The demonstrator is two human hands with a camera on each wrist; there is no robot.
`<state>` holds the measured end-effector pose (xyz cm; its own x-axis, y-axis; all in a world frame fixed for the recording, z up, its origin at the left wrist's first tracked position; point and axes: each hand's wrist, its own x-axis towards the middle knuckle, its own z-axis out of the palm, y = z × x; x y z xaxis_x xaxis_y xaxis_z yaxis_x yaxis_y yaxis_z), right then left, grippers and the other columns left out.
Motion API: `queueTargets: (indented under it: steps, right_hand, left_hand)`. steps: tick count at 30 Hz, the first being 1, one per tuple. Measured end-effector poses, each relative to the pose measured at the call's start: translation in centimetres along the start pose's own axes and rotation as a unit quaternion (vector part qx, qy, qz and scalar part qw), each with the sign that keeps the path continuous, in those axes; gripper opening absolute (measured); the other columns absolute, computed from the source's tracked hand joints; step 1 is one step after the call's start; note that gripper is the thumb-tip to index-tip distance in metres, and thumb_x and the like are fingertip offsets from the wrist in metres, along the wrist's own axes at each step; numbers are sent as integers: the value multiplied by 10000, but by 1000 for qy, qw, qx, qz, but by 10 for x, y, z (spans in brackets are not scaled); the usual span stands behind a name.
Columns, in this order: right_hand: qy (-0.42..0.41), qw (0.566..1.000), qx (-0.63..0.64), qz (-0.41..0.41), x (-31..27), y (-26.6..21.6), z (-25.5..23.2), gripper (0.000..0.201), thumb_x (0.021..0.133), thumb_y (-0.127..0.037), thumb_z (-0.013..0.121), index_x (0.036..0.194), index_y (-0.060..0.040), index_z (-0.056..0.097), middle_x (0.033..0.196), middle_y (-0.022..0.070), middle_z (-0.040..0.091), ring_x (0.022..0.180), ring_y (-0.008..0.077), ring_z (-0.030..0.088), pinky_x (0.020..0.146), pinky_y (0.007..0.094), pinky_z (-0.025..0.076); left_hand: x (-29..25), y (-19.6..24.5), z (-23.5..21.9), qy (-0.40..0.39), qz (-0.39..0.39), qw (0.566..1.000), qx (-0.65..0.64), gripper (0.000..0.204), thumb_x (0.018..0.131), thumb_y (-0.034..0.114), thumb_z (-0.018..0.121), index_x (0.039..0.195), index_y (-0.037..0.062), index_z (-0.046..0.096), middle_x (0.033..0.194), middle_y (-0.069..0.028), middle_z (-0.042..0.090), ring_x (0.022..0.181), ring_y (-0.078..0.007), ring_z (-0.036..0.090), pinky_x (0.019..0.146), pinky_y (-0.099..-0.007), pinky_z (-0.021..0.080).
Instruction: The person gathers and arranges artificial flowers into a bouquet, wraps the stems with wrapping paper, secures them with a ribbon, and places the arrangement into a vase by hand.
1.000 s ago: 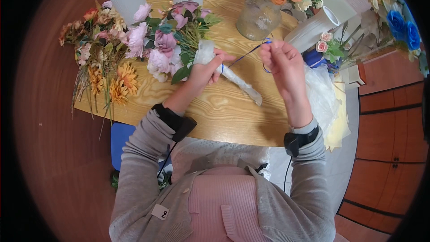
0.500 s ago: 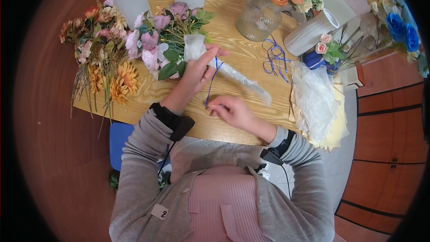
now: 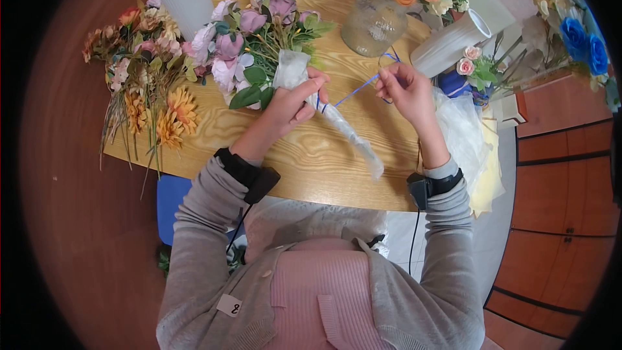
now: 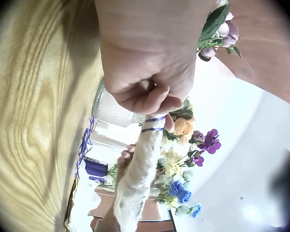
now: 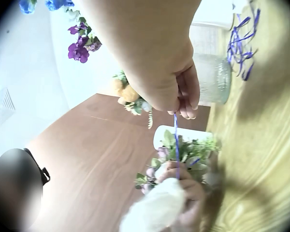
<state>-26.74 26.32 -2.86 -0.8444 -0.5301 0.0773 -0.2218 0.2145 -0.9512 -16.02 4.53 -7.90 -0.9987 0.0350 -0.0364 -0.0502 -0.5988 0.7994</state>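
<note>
My left hand grips a bouquet of pink and mauve artificial flowers by its stems, which are wrapped in white translucent paper. In the left wrist view, two turns of blue ribbon circle the wrapped stems just below the curled fingers. My right hand pinches the ribbon between thumb and fingers, to the right of the bouquet. From there the ribbon runs straight to the stems, taut in the right wrist view, where the wrap's lower end points toward the camera.
Loose orange and cream flowers lie at the table's left. Behind stand two white vases and a glass vase with orange blooms. On the right are a tilted white vase, a blue ribbon spool and sheets of white wrapping.
My right hand came down near the table's front edge below the bouquet, then moved back up to the right, drawing the ribbon out straight. The left hand keeps its hold on the stems.
</note>
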Motion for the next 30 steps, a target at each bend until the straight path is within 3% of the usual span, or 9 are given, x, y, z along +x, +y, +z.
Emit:
queueTargets:
  steps: [7,10,13,16,21,23,26,28,30]
  right_hand:
    - [-89,978,179,58,-35,-60,47,134,920,-75,554,955,49,589,822,100,667,670,125,641,613,226,532]
    - [-79,985,154,20,-60,-51,89,113,911,-42,548,949,48,604,824,89,667,686,128,648,598,225,520]
    - [-33,997,4,-76,-79,-15,121,80,869,-56,598,907,2,637,694,102,653,597,159,658,528,264,494]
    - [-34,989,-71,-128,-84,16,121,107,882,-34,589,958,21,640,756,96,662,629,108,632,549,228,491]
    - [-35,988,-103,-109,-90,37,99,109,875,-57,611,949,6,659,693,76,651,605,101,619,538,228,480]
    - [-58,989,-92,-101,-98,32,92,91,850,-77,631,914,-20,661,674,102,638,554,178,629,509,275,481]
    - [-85,994,-28,-67,-111,24,89,95,862,-78,623,927,-15,653,705,91,644,551,141,617,517,254,483]
    - [-109,993,-2,-45,-113,14,85,104,871,-82,617,939,-10,646,736,82,654,565,123,615,530,246,488]
    - [-133,991,23,-25,-110,11,81,113,880,-87,610,952,-5,640,768,73,663,578,104,612,544,238,492]
  left_hand:
    - [2,-1,11,87,20,993,72,128,937,185,507,969,62,517,751,-37,577,383,-31,342,336,-179,225]
    - [1,0,15,129,48,986,94,111,938,170,502,955,62,512,764,-32,570,400,-25,353,336,-176,232]
    - [5,-5,1,110,63,991,52,140,931,201,531,982,73,505,783,-56,584,402,-38,372,320,-179,233]
    - [5,-4,-2,100,62,992,34,137,930,205,533,977,80,506,783,-56,584,406,-35,372,321,-172,222]
    - [4,-4,-2,83,14,995,46,138,926,209,538,974,81,522,773,-52,594,407,-33,372,323,-177,219]
    - [6,-7,-3,80,14,994,71,139,924,220,540,961,86,536,763,-45,598,407,-33,371,323,-182,218]
    - [6,-10,-4,94,-21,984,152,130,923,205,536,927,75,540,732,-39,596,382,-26,336,322,-185,206]
    - [5,-11,-5,49,-105,964,238,166,896,246,579,917,85,548,705,-20,602,383,-19,353,322,-183,208]
    - [4,-14,-6,37,-126,959,252,183,886,266,592,908,88,554,702,-11,603,389,-18,364,324,-182,212]
